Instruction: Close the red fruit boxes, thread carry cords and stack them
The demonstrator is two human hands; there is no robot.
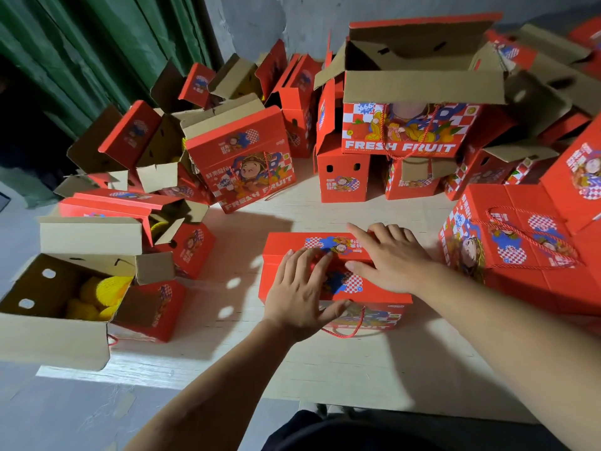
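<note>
While the closed red fruit box (335, 271) sits mid-table (247, 369), its top flaps are pressed by the left hand (300, 292) and right hand (395, 255), fingers spread flat; a red carry cord (349, 333) is seen hanging at its front.

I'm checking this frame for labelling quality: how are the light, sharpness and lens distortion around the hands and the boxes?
Head view: hard light from above, dark shadows on the table beside both arms; left hand and right hand slightly motion-blurred on the closed box; wide-angle bending tilts the edge boxes outward; the green curtain is dim.
</note>
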